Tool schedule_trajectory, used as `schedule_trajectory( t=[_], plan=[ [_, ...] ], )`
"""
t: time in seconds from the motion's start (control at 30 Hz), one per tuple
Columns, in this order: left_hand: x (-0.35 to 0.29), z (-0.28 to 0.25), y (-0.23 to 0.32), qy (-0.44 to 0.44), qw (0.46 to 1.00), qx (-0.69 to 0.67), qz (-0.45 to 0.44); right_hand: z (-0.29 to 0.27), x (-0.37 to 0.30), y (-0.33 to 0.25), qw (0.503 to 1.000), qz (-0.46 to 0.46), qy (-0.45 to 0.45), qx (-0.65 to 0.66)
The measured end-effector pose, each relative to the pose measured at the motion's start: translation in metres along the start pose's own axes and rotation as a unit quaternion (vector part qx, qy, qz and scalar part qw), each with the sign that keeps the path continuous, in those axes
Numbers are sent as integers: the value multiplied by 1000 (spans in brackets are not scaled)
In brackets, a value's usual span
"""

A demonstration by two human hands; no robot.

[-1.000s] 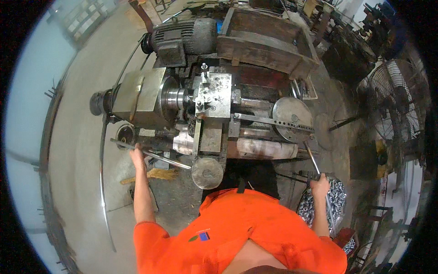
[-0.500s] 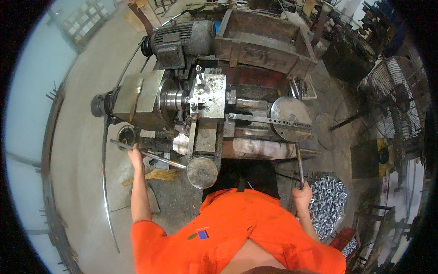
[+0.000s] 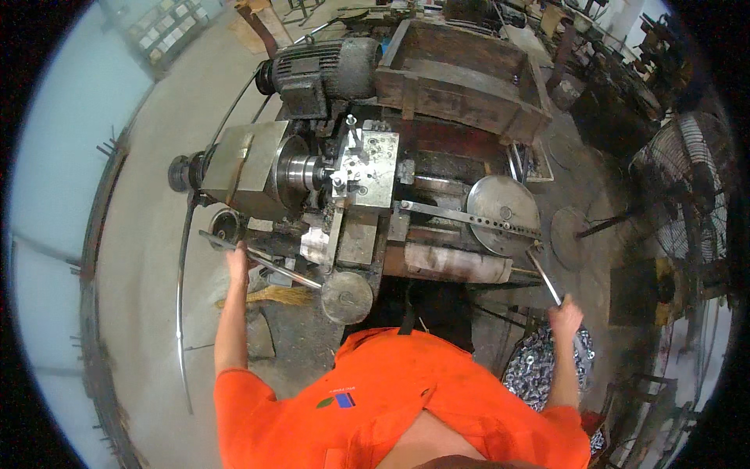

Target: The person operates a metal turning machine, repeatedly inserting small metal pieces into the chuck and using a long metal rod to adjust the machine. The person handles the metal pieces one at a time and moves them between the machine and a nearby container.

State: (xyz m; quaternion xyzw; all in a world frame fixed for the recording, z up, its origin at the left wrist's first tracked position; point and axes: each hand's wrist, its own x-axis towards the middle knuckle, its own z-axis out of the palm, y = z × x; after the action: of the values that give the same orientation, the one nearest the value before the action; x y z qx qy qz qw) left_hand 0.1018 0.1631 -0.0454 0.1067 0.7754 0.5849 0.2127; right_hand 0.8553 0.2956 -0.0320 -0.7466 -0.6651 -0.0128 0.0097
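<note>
My left hand [image 3: 237,264] is closed around a long metal lever [image 3: 281,271] that runs to a round steel disc [image 3: 346,298] at the front of a lathe. On the other side my right hand [image 3: 566,316] grips a shorter metal rod handle [image 3: 544,277], which slants up to a large steel disc [image 3: 500,205]. A perforated flat bar [image 3: 461,215] crosses that disc and reaches to the carriage. The tool block [image 3: 380,168] stands beside the shiny round chuck [image 3: 305,172] of the headstock [image 3: 248,170]. Whether a workpiece sits in the chuck, I cannot tell.
Behind the lathe are an electric motor [image 3: 328,70] with belts and a wooden box [image 3: 461,86]. A heap of small metal parts [image 3: 531,367] lies at my right. A fan [image 3: 687,187] stands farther right. A straw broom [image 3: 273,295] lies by my left forearm.
My right hand has swung the rod handle outward to the right, and the large disc has turned with it. My left hand stays on its lever. The whole view has shifted slightly.
</note>
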Motion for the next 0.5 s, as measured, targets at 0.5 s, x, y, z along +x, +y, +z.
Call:
schedule_trajectory(
  t=[0.5],
  plan=[
    [67, -55, -132, -128, 865, 458, 162, 13, 44, -72, 968, -59, 208, 124]
  ],
)
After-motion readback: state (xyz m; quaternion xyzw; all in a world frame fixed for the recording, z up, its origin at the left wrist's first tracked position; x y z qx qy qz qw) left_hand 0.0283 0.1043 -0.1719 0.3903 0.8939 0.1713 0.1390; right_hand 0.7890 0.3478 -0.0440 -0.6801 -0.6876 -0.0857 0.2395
